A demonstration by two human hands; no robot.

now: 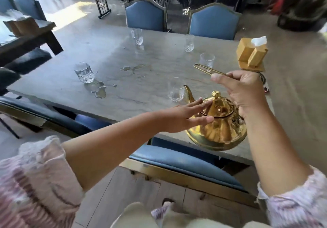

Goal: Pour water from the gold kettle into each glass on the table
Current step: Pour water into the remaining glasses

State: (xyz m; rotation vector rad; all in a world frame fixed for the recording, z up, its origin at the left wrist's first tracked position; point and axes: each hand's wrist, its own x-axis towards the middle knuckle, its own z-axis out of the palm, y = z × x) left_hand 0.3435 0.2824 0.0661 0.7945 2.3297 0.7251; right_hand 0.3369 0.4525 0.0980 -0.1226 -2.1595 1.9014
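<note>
Kettle (219,128) tilted beside the near glass (176,93).
My right hand (242,89) grips its handle (208,70); left hand (184,116) flat against its lid (220,107).

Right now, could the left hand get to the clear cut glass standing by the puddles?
Probably yes. The left hand holds nothing, fingers straight at the gold kettle, and nothing stands between it and the clear cut glass.

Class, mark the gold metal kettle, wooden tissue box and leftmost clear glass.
gold metal kettle (219,132), head view, body.
wooden tissue box (246,55), head view, front.
leftmost clear glass (84,73), head view, wall.
</note>
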